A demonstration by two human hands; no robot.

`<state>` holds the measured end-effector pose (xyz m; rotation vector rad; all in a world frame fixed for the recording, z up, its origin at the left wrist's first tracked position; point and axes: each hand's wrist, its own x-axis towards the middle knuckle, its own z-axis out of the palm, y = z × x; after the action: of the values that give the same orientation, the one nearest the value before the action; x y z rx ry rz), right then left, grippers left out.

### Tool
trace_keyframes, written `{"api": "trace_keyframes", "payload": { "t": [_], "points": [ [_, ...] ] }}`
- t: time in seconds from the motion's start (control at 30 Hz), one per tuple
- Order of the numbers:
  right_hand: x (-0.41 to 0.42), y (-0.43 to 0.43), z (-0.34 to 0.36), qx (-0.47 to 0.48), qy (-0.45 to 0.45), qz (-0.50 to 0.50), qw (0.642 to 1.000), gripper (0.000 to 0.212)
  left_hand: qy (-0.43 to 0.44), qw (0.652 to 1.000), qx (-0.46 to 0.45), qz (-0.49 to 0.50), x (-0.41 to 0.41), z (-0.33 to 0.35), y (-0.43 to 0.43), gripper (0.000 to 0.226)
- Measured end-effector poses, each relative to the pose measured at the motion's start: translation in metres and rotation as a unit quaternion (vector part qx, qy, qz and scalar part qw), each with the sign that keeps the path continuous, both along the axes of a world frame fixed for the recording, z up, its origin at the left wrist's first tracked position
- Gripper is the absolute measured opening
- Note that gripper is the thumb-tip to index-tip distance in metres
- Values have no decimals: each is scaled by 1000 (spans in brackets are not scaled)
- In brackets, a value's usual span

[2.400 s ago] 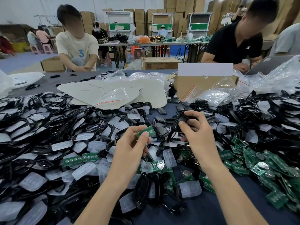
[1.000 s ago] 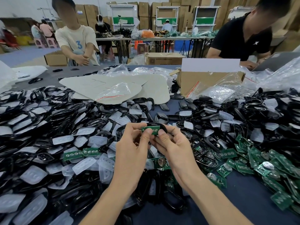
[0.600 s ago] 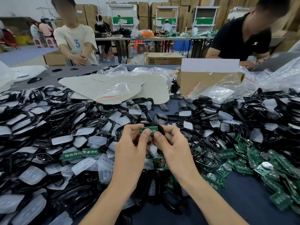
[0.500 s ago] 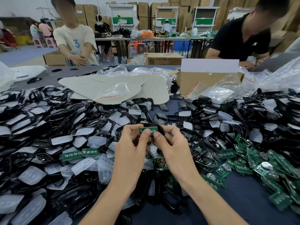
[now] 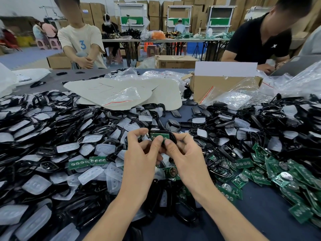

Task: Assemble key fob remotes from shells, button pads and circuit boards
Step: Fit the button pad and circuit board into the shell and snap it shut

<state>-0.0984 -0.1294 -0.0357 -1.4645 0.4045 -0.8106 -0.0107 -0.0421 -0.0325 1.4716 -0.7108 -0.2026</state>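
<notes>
Both hands met just above the middle of the surface point(image 5: 260, 216), holding one black shell point(image 5: 172, 137) between them, with a green circuit board point(image 5: 159, 135) lying in its open face. The left hand point(image 5: 140, 159) had the shell's left end, fingers curled behind it and thumb on the board's near edge. The right hand point(image 5: 186, 159) did the same at the right end, its thumb tip touching the other thumb. Each grip was closed firmly on that one part, and neither hand was free.

This looked like the seating step, with the board being pressed down into the shell. Whether a button pad already sat beneath it could not be told (the board covered the cavity). If none did, the remote would be closed up incomplete.

Both thumbs bore on the same near edge, so the board could tip up at its twelve o'clock side and seat crooked, or flex under too hard a push. A slip would drop shell and board among the loose shells point(image 5: 184, 213) at six o'clock, where they would be hard to pick out from the rest.

Spare boards point(image 5: 258, 178) lay heaped at four o'clock of the hands, translucent button pads point(image 5: 90, 174) at eight o'clock, and a cardboard box point(image 5: 217, 87) at one o'clock.
</notes>
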Motion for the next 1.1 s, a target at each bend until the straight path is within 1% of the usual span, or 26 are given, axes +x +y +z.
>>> {"api": "trace_keyframes", "payload": {
  "t": [0.17,0.33,0.4,0.5,0.57,0.7,0.83,0.9,0.97,1.0,1.03,1.1],
  "points": [
    [-1,-1,0,3,3,0,1000,7,32,999,-1,-21,3,0,-2,28],
    [-1,-1,-1,-1,-1,-6,1000,8,43,998,14,-46,7,0,0,18],
    [-1,-2,-1,0,-5,-6,1000,8,38,998,17,-53,8,0,0,18],
    [0,-5,-1,15,-11,8,1000,9,28,998,17,-49,10,1,0,12],
    [1,-7,-1,27,-13,18,999,10,12,999,19,-41,11,1,1,8],
    [-1,-13,0,32,-24,39,998,12,-33,998,29,-39,10,-1,1,11],
    [-5,-19,1,-19,5,50,999,19,-115,990,63,-46,6,-4,2,27],
    [-8,-22,2,-46,19,56,997,19,-139,986,74,-57,5,-4,2,26],
    [-9,-26,6,-56,21,48,997,18,-139,985,74,-66,5,-3,2,26],
    [-10,-29,8,-42,13,32,999,19,-135,986,73,-70,6,-3,2,27],
    [-12,-34,11,-5,-5,10,1000,20,-129,986,74,-72,6,-3,3,28],
    [-17,-49,16,119,-78,-28,989,21,-133,985,87,-69,8,-2,5,31]
  ]
}}
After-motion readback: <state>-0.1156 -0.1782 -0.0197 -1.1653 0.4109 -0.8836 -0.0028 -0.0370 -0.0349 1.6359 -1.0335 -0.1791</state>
